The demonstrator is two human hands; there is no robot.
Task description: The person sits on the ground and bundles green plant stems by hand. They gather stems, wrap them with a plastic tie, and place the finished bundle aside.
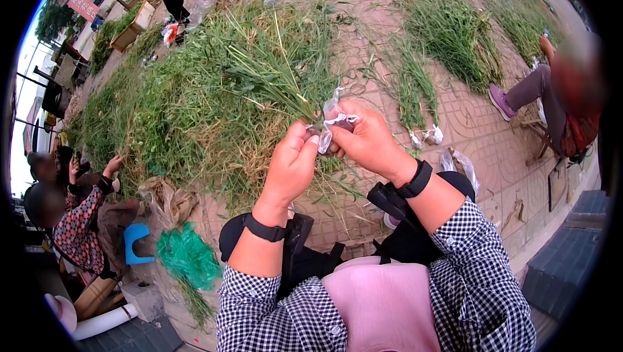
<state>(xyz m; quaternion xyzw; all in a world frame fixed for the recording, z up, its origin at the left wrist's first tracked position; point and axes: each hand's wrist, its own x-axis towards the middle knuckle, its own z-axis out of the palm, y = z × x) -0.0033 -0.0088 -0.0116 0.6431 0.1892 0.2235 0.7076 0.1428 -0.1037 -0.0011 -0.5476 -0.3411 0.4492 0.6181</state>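
My left hand (291, 164) is closed around the lower end of a bunch of long green plants (285, 86), whose leafy tops point away from me and to the left. A thin clear plastic bag (332, 118) is gathered about the stem ends. My right hand (371, 141) pinches this bag, close beside the left hand. The stem ends themselves are mostly hidden by fingers and plastic. Just beyond my hands spreads a large heap of loose green plants (175, 92).
Bundles with bagged ends (433, 134) lie to the right, near a clear bag (462, 171). More cut greens (454, 40) lie farther back. A blue stool (137, 245), green plastic bag (188, 254) and tan sack (169, 199) are at left. Other people sit left, right and far.
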